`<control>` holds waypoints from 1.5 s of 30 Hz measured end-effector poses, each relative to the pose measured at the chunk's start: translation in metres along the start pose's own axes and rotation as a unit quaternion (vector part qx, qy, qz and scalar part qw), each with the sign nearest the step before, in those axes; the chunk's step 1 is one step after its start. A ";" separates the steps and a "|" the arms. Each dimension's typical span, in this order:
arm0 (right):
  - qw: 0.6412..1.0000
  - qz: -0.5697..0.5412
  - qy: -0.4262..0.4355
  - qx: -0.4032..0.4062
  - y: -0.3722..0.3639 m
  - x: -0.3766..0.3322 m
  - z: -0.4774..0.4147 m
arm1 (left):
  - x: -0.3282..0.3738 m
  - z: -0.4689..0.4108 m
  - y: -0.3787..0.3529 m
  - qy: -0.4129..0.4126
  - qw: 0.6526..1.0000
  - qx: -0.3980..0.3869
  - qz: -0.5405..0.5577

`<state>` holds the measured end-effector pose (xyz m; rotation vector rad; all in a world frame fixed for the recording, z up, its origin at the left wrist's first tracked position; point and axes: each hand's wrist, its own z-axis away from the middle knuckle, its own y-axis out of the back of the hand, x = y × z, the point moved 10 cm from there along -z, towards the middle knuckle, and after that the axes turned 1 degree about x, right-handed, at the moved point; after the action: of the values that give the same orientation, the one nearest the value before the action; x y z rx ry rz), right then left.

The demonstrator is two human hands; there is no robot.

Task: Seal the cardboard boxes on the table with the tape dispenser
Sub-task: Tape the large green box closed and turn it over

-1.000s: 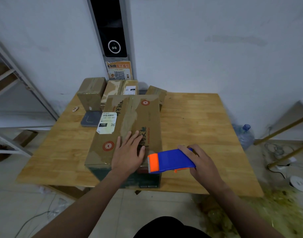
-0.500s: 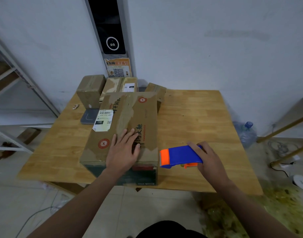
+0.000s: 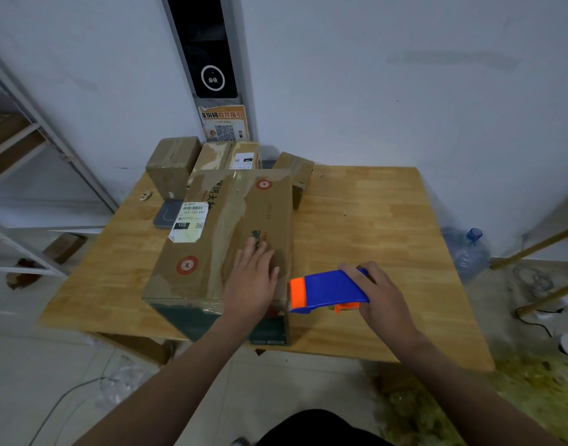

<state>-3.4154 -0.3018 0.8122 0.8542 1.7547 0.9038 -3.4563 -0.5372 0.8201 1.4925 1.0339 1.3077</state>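
Observation:
A large cardboard box with a white shipping label and old tape down its middle lies on the wooden table, reaching the front edge. My left hand rests flat on the box's near right top, fingers spread. My right hand grips a blue tape dispenser with an orange front, held just right of the box's near right corner. Three smaller cardboard boxes stand behind: one upright at left, one flat in the middle, one at right.
A dark grey flat pad lies left of the big box, with a small pale object beyond it. A metal shelf frame stands to the left. A water jug and cables sit on the floor to the right.
My left hand has slid right along the box top towards its right side. My right hand with the dispenser drew back right, off the box, and now sits beside its near corner.

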 end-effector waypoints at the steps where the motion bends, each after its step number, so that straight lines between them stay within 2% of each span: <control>1: 1.000 -0.003 0.000 -0.003 -0.001 0.001 0.000 | 0.006 0.000 0.000 -0.004 0.999 -0.014 0.035; 2: 1.000 -0.006 -0.001 -0.004 -0.002 0.000 0.000 | 0.007 0.001 0.001 0.009 0.998 -0.021 0.061; 5: 1.000 -0.020 0.007 -0.004 -0.003 0.000 0.002 | 0.011 0.003 0.006 0.030 0.994 0.033 0.103; 15: 1.000 -0.020 0.022 -0.006 -0.003 -0.001 0.002 | 0.025 0.000 -0.001 -0.037 0.996 0.080 -0.018; 27: 0.998 -0.036 -0.012 -0.043 0.000 0.026 0.011 | 0.020 -0.005 -0.014 -0.063 0.997 0.012 -0.031; 34: 0.998 -0.030 0.029 -0.039 0.014 0.025 0.010 | 0.015 -0.005 -0.017 -0.053 0.998 0.011 -0.031; 41: 0.999 -0.011 -0.001 -0.045 0.022 0.044 0.014 | 0.015 -0.006 -0.016 -0.051 0.998 0.027 -0.034; 45: 0.996 0.027 -0.019 -0.080 0.012 0.032 0.003 | 0.013 -0.005 -0.015 -0.047 0.998 0.034 -0.033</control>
<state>-3.4211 -0.2676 0.8084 0.8119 1.6102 1.0413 -3.4604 -0.5198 0.8093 1.5428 1.0661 1.1567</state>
